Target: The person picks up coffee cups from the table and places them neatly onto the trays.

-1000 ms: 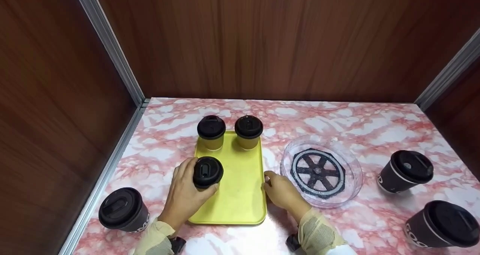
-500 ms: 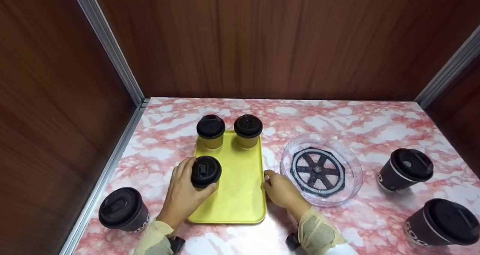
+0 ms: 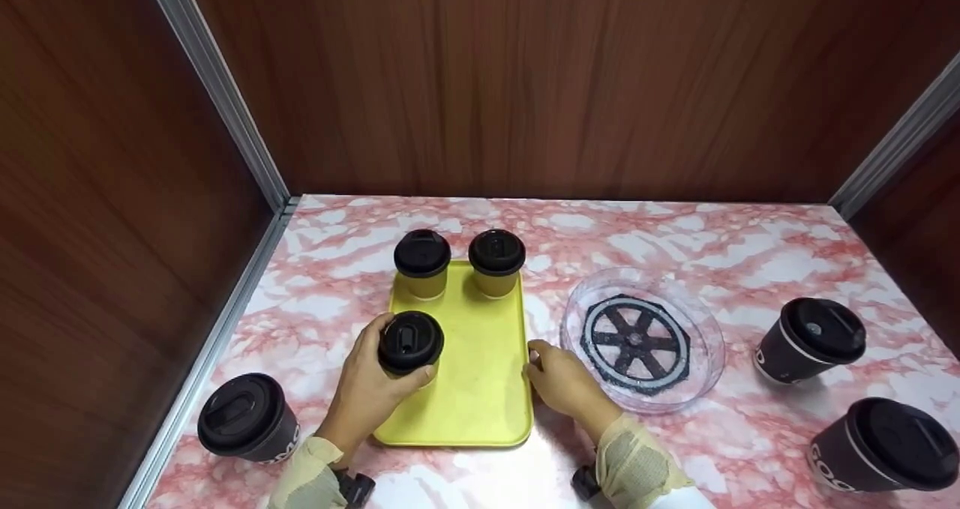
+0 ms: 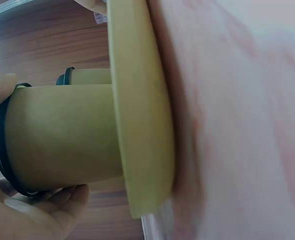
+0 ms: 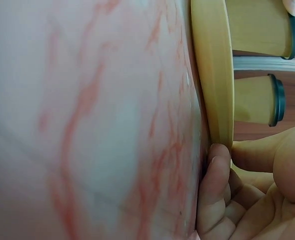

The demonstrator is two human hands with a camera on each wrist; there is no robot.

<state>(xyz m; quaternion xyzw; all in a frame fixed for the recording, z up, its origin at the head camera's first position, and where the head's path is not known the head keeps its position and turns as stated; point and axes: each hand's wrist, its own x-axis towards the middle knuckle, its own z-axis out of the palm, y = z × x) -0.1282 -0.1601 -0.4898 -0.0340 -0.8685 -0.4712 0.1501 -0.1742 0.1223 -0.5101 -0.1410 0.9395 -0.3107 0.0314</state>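
My left hand (image 3: 371,381) curls round a brown paper coffee cup (image 4: 62,132) just below its black lid (image 3: 411,341). The cup stands upright on the left part of a yellow tray (image 3: 480,389); its base meets the tray in the left wrist view. At the tray's right edge my right hand (image 3: 564,381) pinches the rim, thumb above and curled fingers (image 5: 215,180) below. Two more brown cups with black lids, one at the back left (image 3: 424,265) and one at the back right (image 3: 497,263), stand on the tray's far end.
A round clear plastic container (image 3: 705,366) with a dark spoked wheel pattern lies right of the tray. One black lidded cup (image 3: 247,419) stands at left; two more, a farther one (image 3: 810,342) and a nearer one (image 3: 885,445), stand at right. Wooden panels (image 3: 525,82) enclose the marbled table.
The cup in my left hand has shifted slightly left on the tray, and the hand with it. My right hand keeps its place at the tray's edge.
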